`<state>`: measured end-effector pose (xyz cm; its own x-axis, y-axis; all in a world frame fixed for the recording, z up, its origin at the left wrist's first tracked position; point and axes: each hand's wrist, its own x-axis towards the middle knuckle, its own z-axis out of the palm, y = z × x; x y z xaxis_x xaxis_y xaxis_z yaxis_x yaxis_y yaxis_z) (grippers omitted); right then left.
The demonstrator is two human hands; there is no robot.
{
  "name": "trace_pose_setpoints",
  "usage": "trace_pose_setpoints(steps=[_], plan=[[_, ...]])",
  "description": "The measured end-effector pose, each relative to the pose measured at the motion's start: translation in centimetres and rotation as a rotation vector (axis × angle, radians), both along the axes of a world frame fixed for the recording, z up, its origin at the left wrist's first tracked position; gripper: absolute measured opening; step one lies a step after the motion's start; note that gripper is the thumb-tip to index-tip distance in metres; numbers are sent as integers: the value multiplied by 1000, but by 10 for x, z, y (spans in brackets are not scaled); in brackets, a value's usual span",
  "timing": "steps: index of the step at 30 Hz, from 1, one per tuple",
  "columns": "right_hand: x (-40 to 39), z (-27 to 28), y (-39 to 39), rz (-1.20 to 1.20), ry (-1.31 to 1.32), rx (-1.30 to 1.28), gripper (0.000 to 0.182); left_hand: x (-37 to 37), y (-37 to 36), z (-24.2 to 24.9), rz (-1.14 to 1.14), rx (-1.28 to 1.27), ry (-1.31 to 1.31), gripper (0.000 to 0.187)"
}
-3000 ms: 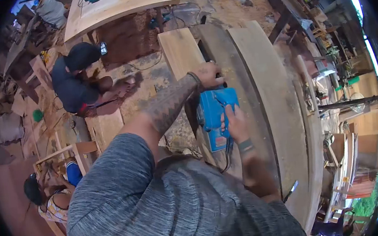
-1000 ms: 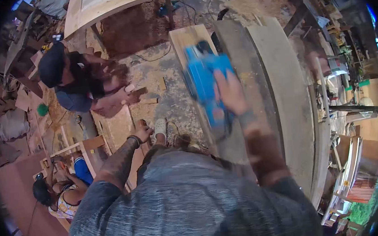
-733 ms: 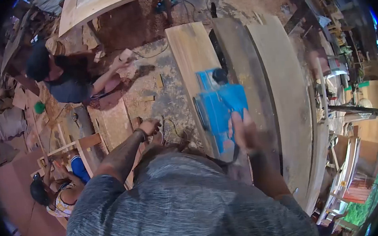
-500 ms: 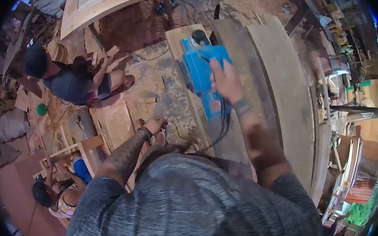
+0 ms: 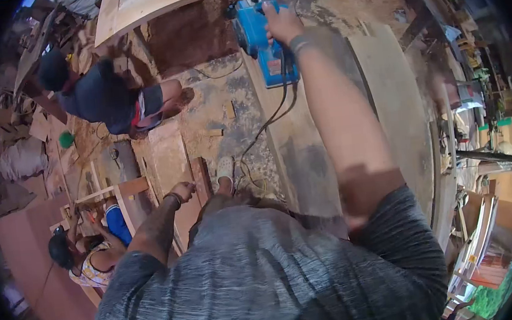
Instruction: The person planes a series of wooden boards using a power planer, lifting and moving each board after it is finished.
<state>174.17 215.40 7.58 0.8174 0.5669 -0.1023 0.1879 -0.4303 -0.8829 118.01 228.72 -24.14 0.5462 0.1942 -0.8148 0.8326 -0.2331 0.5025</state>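
My right hand (image 5: 283, 23) is wrapped round the rear handle of a blue electric planer (image 5: 255, 29), my arm stretched far forward. Beneath the tool is the far end of a long wooden plank (image 5: 303, 137), and a dark cord (image 5: 258, 136) trails from the planer back toward my body. Low at my left side, my left hand (image 5: 184, 191) hangs apart from the plank, its fingers curled and nothing visible in them. A reddish-brown piece of wood (image 5: 201, 176) stands close beside that hand, and my foot (image 5: 225, 173) shows just past it.
Another wide board (image 5: 393, 87) lies to the right. A pale wooden panel (image 5: 175, 2) is raised at the front left. Two people, one in a dark shirt (image 5: 98, 97) and one lower left (image 5: 94, 259), work nearby. Offcuts (image 5: 210, 132) and sawdust cover the ground.
My right hand has pushed the planer forward along the plank to its far end, straightening my arm. My left hand has drawn back and to the left.
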Motion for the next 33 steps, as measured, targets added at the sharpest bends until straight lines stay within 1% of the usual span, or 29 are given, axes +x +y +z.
trace_pose_setpoints(steps=[1,2,3,4,6,7,8,9,10,11,12,14,16,17,18,20,22,24,27,28,31,33], plan=[[1,4,-3,-17,3,-19,66,6,1,3,23,-1,3,54],[-4,-3,-15,-29,-1,-45,61,12,-2,4,48,-4,1,54],[-17,-9,-36,-20,35,-6,62,20,-6,6,77,-9,0,54],[-38,-12,-64,-8,75,31,63,29,-7,7,31,1,10,54],[-91,-5,-125,-20,121,75,54,50,-4,3,-57,17,38,53],[-119,-3,-159,-25,191,118,42,61,-3,0,-103,51,33,52],[-152,17,-189,-57,192,54,34,73,-3,-7,-148,84,26,51],[-175,3,-225,-94,183,-21,33,83,-7,-16,-188,117,17,49],[-199,6,-252,-117,239,-24,32,83,-7,-51,-332,258,-70,49],[-223,8,-279,-142,295,-28,32,94,-15,-38,-412,261,-128,49],[-237,20,-290,-188,387,-41,32,107,-28,-9,-489,263,-183,49],[-237,23,-294,-194,401,-34,31,111,-42,-26,-484,163,-358,48],[-235,15,-292,-196,421,8,31,123,-60,-1,-372,66,-228,48],[-222,4,-281,-184,427,45,31,129,-67,10,-312,19,-165,48],[-207,-3,-268,-170,429,83,31,126,-72,2,-260,17,-160,50],[-185,14,-228,-130,318,65,35,119,-74,1,-259,30,-133,50],[-158,1,-200,-104,228,86,39,112,-69,1,-237,24,-130,50],[-135,8,-170,-86,212,76,43,99,-60,1,-193,-9,-140,48],[-101,4,-132,-99,160,65,48,79,-37,0,-191,124,-37,49],[-92,3,-121,-94,148,71,49,58,-27,-39,-121,133,-68,49],[-68,2,-94,-95,119,80,52,46,-13,-27,-80,69,75,52],[-56,2,-79,-115,112,72,54,42,-14,-19,-8,49,81,52]])
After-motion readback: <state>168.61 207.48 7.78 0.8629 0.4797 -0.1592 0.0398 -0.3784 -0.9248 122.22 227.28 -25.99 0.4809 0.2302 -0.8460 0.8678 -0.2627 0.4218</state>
